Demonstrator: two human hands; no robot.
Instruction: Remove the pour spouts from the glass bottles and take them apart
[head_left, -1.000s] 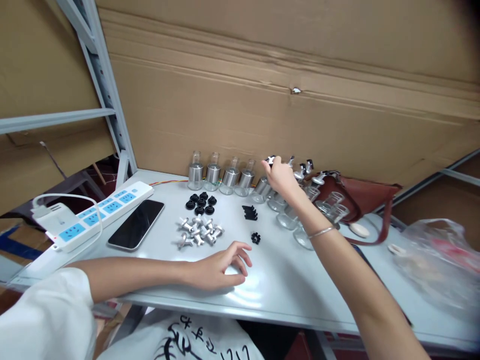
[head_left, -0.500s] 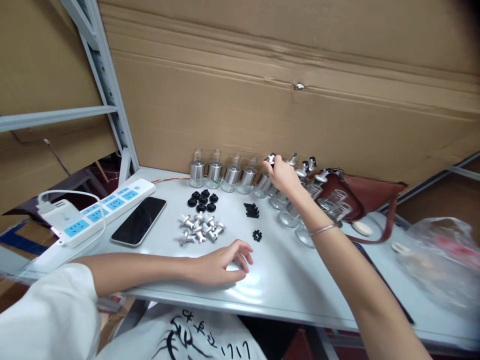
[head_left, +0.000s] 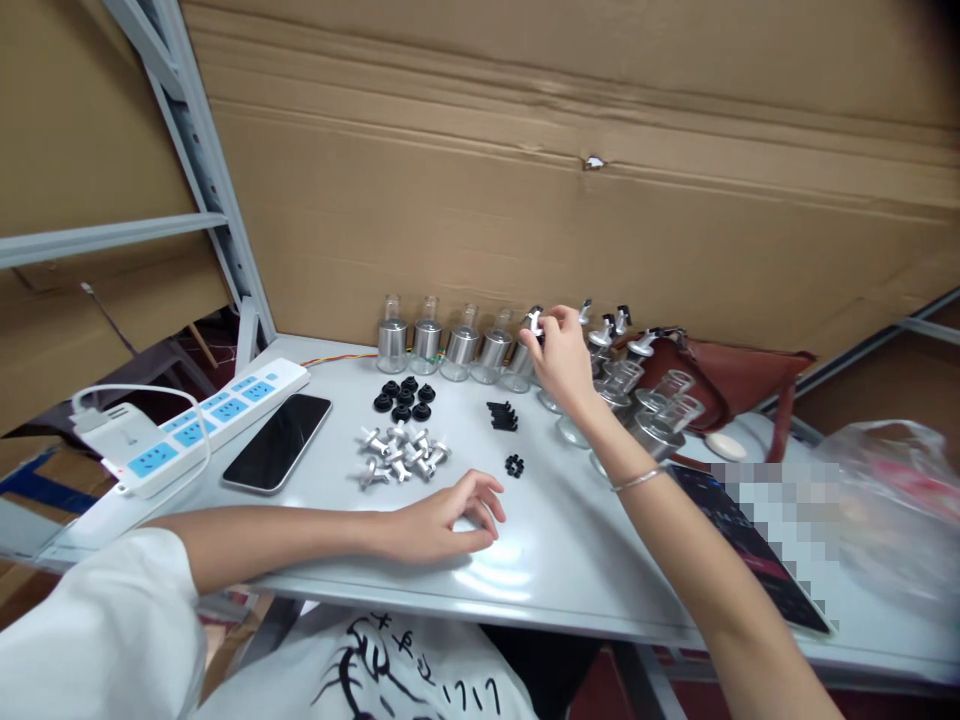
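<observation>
My right hand point(head_left: 561, 360) is at the back row of glass bottles, its thumb and fingers closed around a silver pour spout point(head_left: 534, 320) with a black flap. That spout sits at the mouth of a bottle with a steel sleeve point(head_left: 519, 368), partly hidden by the hand. My left hand point(head_left: 450, 518) rests on the table, palm sideways, fingers loosely curved and apart, holding nothing. Beyond it lie silver spout pieces point(head_left: 405, 455), black rubber stoppers point(head_left: 403, 399), small black flaps point(head_left: 502, 416) and a cluster of tiny black parts point(head_left: 514, 466).
Several sleeved bottles point(head_left: 427, 340) stand along the cardboard wall; others point(head_left: 664, 425), some with spouts, are to the right. A phone point(head_left: 279, 442) and power strip point(head_left: 217, 415) lie left. A brown bag point(head_left: 742, 375), tablet point(head_left: 750, 550) and plastic bag point(head_left: 892, 520) are right.
My right hand has turned slightly at the spout, its fingers shifting so that more of the spout shows. The left hand has stayed nearly still. More of the tablet is visible.
</observation>
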